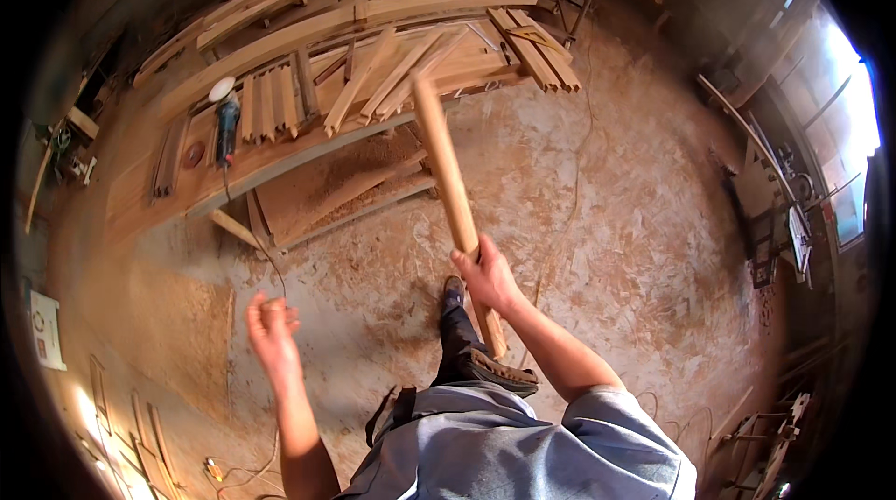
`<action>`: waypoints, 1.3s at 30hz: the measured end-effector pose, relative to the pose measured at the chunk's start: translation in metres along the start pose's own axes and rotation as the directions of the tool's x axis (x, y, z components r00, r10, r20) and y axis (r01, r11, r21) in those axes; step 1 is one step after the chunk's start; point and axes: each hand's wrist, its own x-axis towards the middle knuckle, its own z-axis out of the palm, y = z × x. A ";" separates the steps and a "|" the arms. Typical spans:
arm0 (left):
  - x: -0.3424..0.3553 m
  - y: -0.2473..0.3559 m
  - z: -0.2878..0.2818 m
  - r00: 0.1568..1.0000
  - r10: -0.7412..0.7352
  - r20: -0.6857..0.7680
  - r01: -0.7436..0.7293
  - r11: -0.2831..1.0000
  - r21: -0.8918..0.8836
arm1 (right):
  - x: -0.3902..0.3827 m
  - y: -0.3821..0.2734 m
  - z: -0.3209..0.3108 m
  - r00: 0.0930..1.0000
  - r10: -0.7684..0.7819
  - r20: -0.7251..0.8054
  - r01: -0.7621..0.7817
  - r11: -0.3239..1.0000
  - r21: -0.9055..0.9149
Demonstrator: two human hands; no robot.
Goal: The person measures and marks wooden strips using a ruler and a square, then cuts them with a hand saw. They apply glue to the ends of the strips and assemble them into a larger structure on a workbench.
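Note:
My right hand [487, 274] is wrapped round a long, pale wooden plank [445, 159]. The plank slants up and away in front of me, its far end in front of the workbench's near edge and its lower end beside my leg. To the left, my left hand [273, 327] hangs in the air with nothing in it, its fingers loosely bent and apart. Beyond both hands stands the wooden workbench [140, 201]. On its left part lies a teal angle grinder [227, 126] with a white disc, next to several short wood strips [271, 103].
Wood pieces with a triangular square [534, 35] lie at the bench's right end. A long curved beam [411, 3] runs along its back. A lower shelf [345, 197] holds boards and sawdust. Cables cross the dusty floor [644, 220]. Machinery [784, 178] stands by the right window.

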 end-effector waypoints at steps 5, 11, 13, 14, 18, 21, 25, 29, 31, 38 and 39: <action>0.049 -0.046 0.131 0.940 0.054 0.338 -0.148 0.955 0.258 | 0.142 0.017 -0.011 0.994 0.104 -0.023 -0.086 0.908 0.411; 0.114 -0.009 0.266 0.874 0.005 0.486 -0.296 0.800 0.522 | 0.267 0.018 -0.023 0.989 0.145 -0.011 -0.105 0.765 0.635; 0.133 -0.001 0.298 0.861 0.045 0.507 -0.369 0.740 0.562 | 0.300 0.022 -0.023 0.991 0.133 -0.013 -0.093 0.754 0.651; 0.144 0.003 0.311 0.851 0.064 0.521 -0.407 0.707 0.578 | 0.314 0.024 -0.021 0.991 0.129 -0.027 -0.079 0.745 0.662; 0.198 0.010 0.354 0.845 0.085 0.528 -0.474 0.576 0.666 | 0.360 0.026 -0.006 0.985 0.138 -0.106 -0.030 0.734 0.678; 0.239 0.014 0.385 0.803 0.143 0.579 -0.573 0.453 0.682 | 0.386 0.029 0.001 0.972 0.172 -0.160 -0.023 0.746 0.665; 0.287 0.017 0.418 0.707 0.313 0.634 -0.705 0.378 0.600 | 0.410 0.001 -0.006 0.966 0.252 -0.061 -0.139 0.702 0.698; 0.337 0.012 0.442 0.704 0.333 0.627 -0.705 0.438 0.558 | 0.443 0.007 -0.001 0.950 0.281 -0.134 -0.139 0.768 0.625; 0.343 0.015 0.455 0.636 0.318 0.702 -0.767 0.360 0.532 | 0.458 0.009 0.000 0.938 0.301 -0.172 -0.133 0.771 0.623; 0.348 -0.030 0.506 0.504 0.245 0.828 -0.847 -0.050 0.530 | 0.486 -0.006 0.001 0.918 0.366 -0.154 -0.188 0.742 0.643; 0.349 -0.034 0.511 0.523 0.250 0.815 -0.828 -0.081 0.555 | 0.489 -0.006 0.003 0.915 0.365 -0.169 -0.177 0.742 0.647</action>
